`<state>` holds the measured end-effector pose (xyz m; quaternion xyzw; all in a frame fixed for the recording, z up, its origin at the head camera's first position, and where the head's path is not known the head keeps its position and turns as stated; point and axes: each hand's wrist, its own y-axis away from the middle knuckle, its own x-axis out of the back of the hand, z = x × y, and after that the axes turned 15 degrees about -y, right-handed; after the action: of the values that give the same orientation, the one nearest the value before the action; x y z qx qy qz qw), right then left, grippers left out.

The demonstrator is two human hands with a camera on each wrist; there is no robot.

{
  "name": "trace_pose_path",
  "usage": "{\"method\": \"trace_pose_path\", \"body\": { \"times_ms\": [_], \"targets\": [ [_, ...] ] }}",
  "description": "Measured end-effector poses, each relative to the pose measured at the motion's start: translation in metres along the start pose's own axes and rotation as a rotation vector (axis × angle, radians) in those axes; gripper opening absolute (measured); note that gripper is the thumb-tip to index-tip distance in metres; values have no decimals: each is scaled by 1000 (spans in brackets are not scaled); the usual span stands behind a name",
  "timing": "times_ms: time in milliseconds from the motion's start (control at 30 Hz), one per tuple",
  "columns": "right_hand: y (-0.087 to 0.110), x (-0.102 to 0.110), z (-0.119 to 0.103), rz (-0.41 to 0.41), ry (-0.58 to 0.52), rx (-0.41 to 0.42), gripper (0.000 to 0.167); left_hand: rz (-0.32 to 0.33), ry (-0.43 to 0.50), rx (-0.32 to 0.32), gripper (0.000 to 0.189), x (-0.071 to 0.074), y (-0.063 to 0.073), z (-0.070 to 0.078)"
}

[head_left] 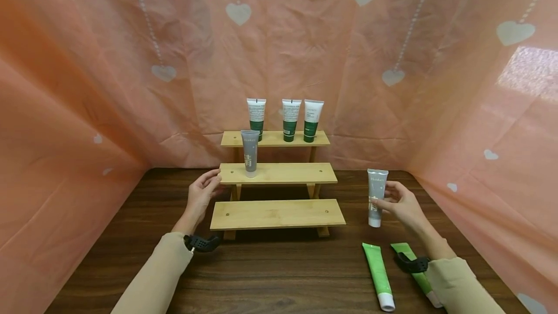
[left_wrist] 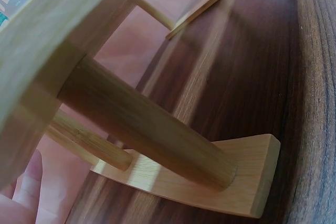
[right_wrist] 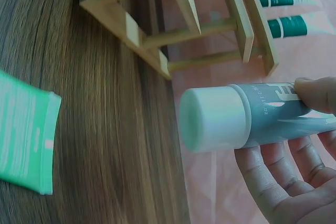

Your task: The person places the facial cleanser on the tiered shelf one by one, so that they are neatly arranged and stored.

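Right hand (head_left: 403, 205) mostly closed, pinching gray tube (head_left: 377, 188) pretty much upright, right side of frame. Left hand (head_left: 200, 200) kinda curled, gripping left end of middle shelf (head_left: 287, 172), mid-frame. Couple green tubes (head_left: 378, 270) just lying on table (head_left: 270, 275), lower right.

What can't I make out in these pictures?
Print on the back left tube: too small, head view.
Its lower part: behind the shelved grey tube, same view.
Right green tube: partly behind the wristband, head view.
Left hand: mostly out of frame, lower left, left wrist view.
Held tube: far end past the right edge, right wrist view.
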<state>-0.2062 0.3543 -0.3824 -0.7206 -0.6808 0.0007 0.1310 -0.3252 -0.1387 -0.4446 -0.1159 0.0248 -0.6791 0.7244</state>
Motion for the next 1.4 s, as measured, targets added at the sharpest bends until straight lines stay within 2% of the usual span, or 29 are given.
{"method": "trace_pose_path", "body": {
  "times_ms": [333,500,867,1400],
  "targets": [
    [-6,-20,-6,19,-85,23,60,9,11,-13,44,1,0,1],
    [-11,-30,-8,35,-117,55,53,7,31,11,43,1,-1,3],
    [-17,-50,-21,15,-150,102,53,-17,22,11,40,1,12,26],
    [-31,-86,-29,0,-178,172,50,-18,20,7,40,1,13,25]
  ]
}}
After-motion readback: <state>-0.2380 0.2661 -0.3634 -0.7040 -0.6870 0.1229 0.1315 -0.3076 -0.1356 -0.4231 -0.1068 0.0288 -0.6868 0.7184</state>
